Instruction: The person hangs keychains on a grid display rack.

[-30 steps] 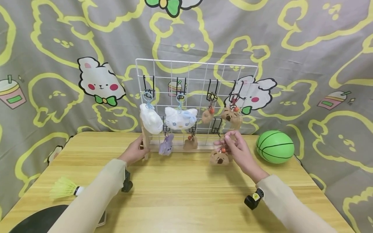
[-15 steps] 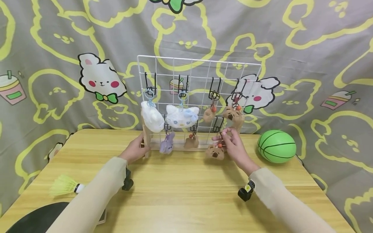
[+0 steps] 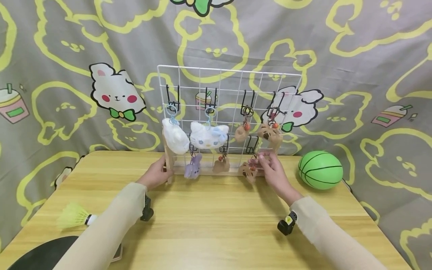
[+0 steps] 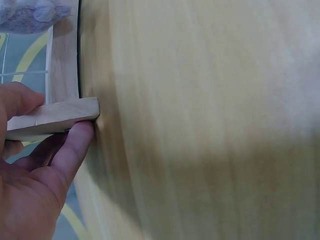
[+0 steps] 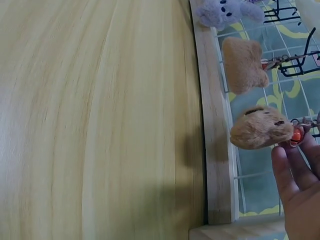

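Observation:
A white wire grid rack (image 3: 221, 70) stands on a wooden base at the back of the table. My left hand (image 3: 156, 175) grips its left wooden leg (image 4: 60, 115), thumb on one side and fingers on the other. My right hand (image 3: 276, 176) pinches the metal ring end of a brown plush keychain (image 3: 248, 171) with an orange bead (image 5: 297, 135). The plush hangs tilted in front of the grid, close below a bare black hook (image 3: 251, 144). Beside it, a brown plush (image 5: 244, 65) and a lilac rabbit plush (image 3: 193, 167) hang from the lower row.
White plush (image 3: 175, 137), a white cat plush with a blue bow (image 3: 208, 135) and two brown ones hang along the upper row. A green ball (image 3: 320, 170) sits right of the rack. At front left are a yellow shuttlecock (image 3: 75, 216) and a black round object (image 3: 44, 255).
My right hand has moved left and slightly up with the brown plush keychain, which has turned and now hangs closer to the grid. My left hand stays on the leg.

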{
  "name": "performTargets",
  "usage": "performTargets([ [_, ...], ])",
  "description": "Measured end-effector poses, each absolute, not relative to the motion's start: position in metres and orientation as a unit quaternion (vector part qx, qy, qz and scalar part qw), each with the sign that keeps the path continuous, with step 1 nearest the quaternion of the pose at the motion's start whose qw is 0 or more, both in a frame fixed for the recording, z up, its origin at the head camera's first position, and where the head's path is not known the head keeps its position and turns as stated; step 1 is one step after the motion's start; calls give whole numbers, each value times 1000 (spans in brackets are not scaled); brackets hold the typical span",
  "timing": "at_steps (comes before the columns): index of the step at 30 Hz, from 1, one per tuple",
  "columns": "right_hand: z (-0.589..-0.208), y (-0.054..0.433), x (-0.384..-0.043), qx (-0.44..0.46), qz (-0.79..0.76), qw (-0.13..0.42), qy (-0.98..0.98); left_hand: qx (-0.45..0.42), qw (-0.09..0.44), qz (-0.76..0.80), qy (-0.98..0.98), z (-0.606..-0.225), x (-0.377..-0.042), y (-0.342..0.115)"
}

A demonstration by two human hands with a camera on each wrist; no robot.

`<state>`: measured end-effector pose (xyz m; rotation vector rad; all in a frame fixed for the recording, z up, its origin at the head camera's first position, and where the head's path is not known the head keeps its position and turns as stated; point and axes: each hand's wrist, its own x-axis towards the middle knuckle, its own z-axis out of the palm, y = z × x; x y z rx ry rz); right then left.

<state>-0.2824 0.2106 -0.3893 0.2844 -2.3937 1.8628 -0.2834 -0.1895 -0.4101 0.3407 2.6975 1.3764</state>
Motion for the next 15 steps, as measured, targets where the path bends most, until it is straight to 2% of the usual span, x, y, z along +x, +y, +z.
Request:
performTargets([
  [6,-391,210,-284,107,583,47,-804,118,32,438,891,-415,-279,-203],
  [9,-392,213,-279,108,541,71,-831,138,22,417,898,-417,-277,-207],
  [15,-392,220,-263,145,473,151,-856,174,-71,228,955,-397,-263,-214],
])
